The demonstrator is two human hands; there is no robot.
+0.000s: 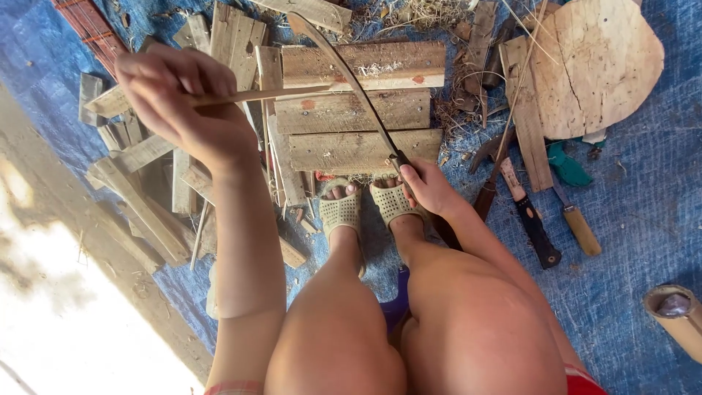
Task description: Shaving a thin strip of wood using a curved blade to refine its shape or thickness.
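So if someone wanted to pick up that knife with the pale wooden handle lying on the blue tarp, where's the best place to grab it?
Probably by the pale wooden handle, coming straight down from above. The knife lies flat on the blue tarp, handle end pointing toward the person and bare tarp on its right. Its blade end runs up toward the green object, so that end is best avoided. The dark-handled tool lies close on its left.

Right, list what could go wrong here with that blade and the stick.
1. The long curved blade meets the thin stick not far from the left hand; a slip could cut fingers.
2. The feet in open sandals sit just below the right hand on the handle, so a dropped blade may hit toes.
3. Loose wood scraps around could trip.
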